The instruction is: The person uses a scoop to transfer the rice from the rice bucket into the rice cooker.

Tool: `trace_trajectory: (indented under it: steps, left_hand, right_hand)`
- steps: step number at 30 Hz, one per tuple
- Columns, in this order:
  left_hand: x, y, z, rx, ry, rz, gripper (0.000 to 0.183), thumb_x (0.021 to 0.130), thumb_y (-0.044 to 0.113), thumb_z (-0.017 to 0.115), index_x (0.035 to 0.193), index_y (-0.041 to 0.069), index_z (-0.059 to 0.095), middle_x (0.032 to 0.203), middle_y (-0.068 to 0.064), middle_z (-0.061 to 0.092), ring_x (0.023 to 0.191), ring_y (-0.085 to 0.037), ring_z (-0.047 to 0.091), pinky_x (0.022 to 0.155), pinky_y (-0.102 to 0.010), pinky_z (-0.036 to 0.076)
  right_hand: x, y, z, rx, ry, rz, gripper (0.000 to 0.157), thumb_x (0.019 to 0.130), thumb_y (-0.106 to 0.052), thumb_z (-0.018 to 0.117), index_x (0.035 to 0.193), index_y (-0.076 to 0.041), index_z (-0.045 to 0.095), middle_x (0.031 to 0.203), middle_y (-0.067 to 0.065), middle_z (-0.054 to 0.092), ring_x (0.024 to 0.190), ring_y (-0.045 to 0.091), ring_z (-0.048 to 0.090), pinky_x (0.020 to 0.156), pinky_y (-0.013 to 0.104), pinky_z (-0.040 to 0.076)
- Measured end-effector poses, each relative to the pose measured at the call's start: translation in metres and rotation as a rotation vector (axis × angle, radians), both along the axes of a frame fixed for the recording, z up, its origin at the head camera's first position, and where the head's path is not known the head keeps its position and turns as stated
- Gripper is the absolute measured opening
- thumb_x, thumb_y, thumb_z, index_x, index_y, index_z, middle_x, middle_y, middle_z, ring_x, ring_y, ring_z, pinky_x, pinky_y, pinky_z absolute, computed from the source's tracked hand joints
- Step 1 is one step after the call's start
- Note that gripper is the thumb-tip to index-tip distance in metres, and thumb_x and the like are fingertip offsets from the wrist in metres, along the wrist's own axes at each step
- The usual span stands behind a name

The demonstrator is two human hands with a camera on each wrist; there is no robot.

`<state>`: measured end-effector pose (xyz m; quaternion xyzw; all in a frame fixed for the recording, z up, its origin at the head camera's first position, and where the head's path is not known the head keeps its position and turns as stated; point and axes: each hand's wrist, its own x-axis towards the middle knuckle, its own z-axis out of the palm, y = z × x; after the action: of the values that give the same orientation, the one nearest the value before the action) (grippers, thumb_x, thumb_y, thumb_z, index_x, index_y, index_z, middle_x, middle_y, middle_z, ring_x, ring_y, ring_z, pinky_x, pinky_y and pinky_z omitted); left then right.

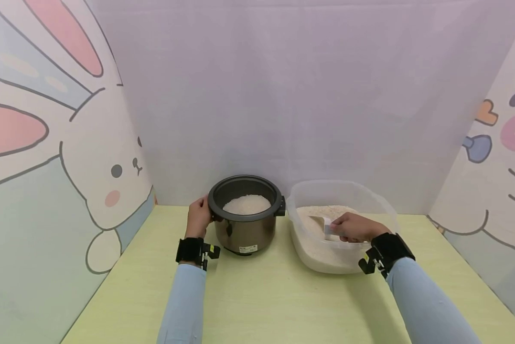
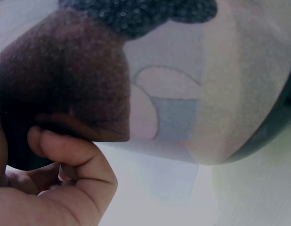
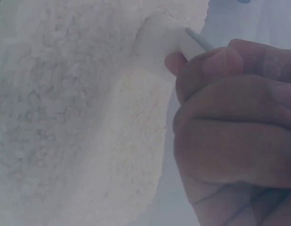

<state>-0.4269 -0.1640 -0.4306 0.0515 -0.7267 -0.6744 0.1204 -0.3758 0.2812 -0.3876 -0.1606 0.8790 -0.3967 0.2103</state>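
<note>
Scoop: white, right hand gripping it, against pale rice
Cooker: glossy brown, dark-rimmed, left hand grasping its handle

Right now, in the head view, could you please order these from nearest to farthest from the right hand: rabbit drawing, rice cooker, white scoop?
1. White scoop: held in the right hand, inside the clear tub.
2. Rice cooker: to that hand's left, beside the tub.
3. Rabbit drawing: far left, beyond the cooker.
</note>
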Motion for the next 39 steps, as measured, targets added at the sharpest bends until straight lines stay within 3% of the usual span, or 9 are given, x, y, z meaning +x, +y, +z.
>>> trace_trajectory:
  steps: [9, 22, 39]
  left_hand:
    - [-0.0005, -0.0001, 0.0023, 0.003, 0.0, -0.005, 0.044, 0.11, 0.037, 0.048, 0.126, 0.001, 0.068, 0.082, -0.005, 0.056, 0.068, -0.012, 0.06, 0.063, -0.024, 0.055]
    - [0.0022, -0.002, 0.0029, 0.004, 0.006, -0.009, 0.044, 0.111, 0.036, 0.047, 0.123, 0.0, 0.068, 0.075, -0.002, 0.052, 0.065, -0.011, 0.057, 0.062, -0.024, 0.055]
    - [0.0021, -0.0002, 0.0013, 0.026, 0.0, -0.018, 0.043, 0.111, 0.034, 0.046, 0.125, 0.001, 0.068, 0.075, -0.002, 0.054, 0.065, -0.012, 0.059, 0.062, -0.025, 0.056]
  right_hand:
    - [0.0015, -0.0001, 0.0041, -0.091, -0.045, 0.033, 0.037, 0.112, -0.019, 0.042, 0.119, 0.01, 0.063, 0.068, 0.003, 0.049, 0.048, 0.01, 0.029, 0.046, 0.026, 0.028]
    - [0.0001, -0.0012, 0.0049, -0.187, -0.082, 0.017, 0.041, 0.112, -0.021, 0.042, 0.123, 0.015, 0.058, 0.069, 0.004, 0.049, 0.047, 0.008, 0.031, 0.045, 0.024, 0.028]
    - [0.0052, -0.0024, 0.0063, -0.215, -0.076, -0.027, 0.043, 0.112, -0.021, 0.041, 0.132, 0.016, 0.053, 0.072, 0.005, 0.05, 0.047, 0.007, 0.031, 0.046, 0.024, 0.027]
